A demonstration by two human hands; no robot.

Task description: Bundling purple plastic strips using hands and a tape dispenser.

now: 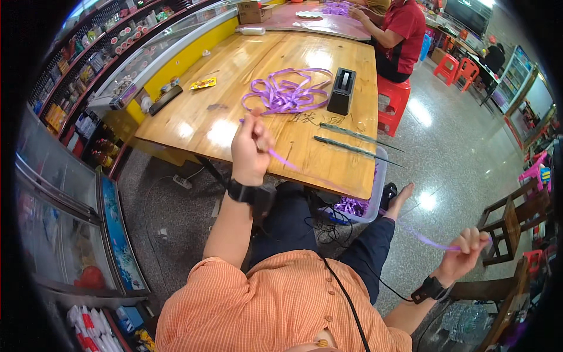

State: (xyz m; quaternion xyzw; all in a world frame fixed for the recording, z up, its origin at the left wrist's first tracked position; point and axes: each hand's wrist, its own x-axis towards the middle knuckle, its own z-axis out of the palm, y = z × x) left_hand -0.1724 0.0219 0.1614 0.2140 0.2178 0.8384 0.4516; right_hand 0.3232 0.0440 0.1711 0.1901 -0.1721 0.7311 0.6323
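Note:
Between my two hands a narrow purple ribbon (422,238) is stretched, passing over the near edge of the table. My left hand (252,146) is closed on it above the table's front edge. Far out to the right, over the floor, my right hand (463,258) pinches the ribbon's other part. A loose heap of the same purple ribbon (284,94) lies on the wooden table just beyond my left hand. To the right of the heap stands a black tape dispenser (341,91). Two thin dark green sticks (352,146) lie near the table's right edge, their ends jutting past it.
A clear plastic bin (375,202) with purple ribbon stands under the table's right corner. A yellow packet (203,83) and a dark oblong object (166,100) lie at the left. A person in red (404,29) sits beyond on a red stool (392,102). Wooden chairs (510,217) stand right.

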